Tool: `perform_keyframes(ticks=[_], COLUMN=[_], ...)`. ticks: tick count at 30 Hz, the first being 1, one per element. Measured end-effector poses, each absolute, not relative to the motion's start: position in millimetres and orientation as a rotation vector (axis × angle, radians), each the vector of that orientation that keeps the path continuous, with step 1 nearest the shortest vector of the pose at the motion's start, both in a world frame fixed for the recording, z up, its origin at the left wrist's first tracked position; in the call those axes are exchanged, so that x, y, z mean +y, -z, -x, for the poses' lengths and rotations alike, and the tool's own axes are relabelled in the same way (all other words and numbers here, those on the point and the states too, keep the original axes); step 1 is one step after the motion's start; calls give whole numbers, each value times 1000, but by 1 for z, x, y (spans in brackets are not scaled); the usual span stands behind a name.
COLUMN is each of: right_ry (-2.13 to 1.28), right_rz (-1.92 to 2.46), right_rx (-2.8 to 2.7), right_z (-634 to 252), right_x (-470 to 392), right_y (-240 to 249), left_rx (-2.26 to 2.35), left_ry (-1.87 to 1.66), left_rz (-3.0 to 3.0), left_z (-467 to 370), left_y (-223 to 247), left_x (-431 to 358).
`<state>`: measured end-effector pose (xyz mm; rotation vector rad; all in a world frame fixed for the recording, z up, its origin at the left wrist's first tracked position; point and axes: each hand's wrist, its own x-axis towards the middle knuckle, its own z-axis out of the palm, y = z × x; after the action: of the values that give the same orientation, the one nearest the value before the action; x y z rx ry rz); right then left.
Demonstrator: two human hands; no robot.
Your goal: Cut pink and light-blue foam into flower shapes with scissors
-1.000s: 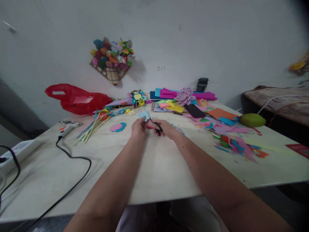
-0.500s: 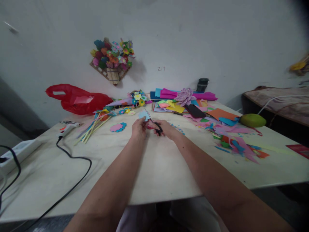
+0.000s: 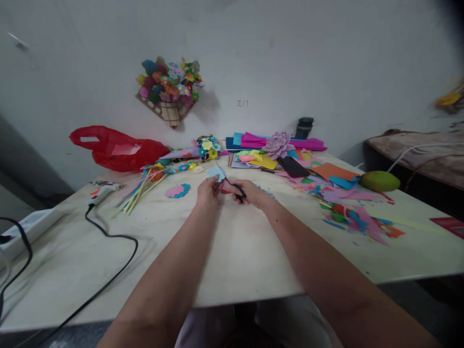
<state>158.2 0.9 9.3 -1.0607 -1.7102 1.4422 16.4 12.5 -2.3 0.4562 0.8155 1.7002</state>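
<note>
Over the middle of the table, my left hand (image 3: pixel 208 192) pinches a light blue piece of craft foam or paper (image 3: pixel 215 173) that sticks up past the fingertips. My right hand (image 3: pixel 250 192) is closed around the black handles of a pair of scissors (image 3: pixel 239 193), whose blades point up and left against the blue piece's right edge. Something red shows between the two hands, too small to name. Left of my left hand lie a pink round piece (image 3: pixel 174 192) and a blue scalloped piece (image 3: pixel 184 189), one overlapping the other. Small blue snippets (image 3: pixel 266 191) are scattered beyond my right hand.
A glue gun (image 3: pixel 105 192) with a black cord lies left, near a white power strip (image 3: pixel 29 232). Thin strips (image 3: pixel 139 193) and a red plastic bag (image 3: pixel 123 151) sit behind. Rightward are a phone (image 3: pixel 294 167), foam scraps (image 3: pixel 358 220) and a green-yellow fruit (image 3: pixel 380 181).
Both hands stay in nearly the same place. The scissor blades look slightly closer together at the blue piece; otherwise little differs.
</note>
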Motion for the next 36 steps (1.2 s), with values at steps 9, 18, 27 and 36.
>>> perform_keyframes(ticks=[9,18,27,36], right_ry=[-1441,-1441,-1429,-1452], right_rz=[1025,1029,1017,1021], right_rx=[-1738,-1761,-1796,-1767], right_z=[-161,-163,-164,-164], right_x=[7,8,9,6], right_y=[-4,-3,-2,-6], left_rx=[846,864,885,906], left_ry=[-1680,-1654,-1640,-1638], left_rz=[-464,-517,-519,-549], left_z=[-14,-8,-5,-4], left_y=[1,3,1,0], left_x=[13,16,14,14])
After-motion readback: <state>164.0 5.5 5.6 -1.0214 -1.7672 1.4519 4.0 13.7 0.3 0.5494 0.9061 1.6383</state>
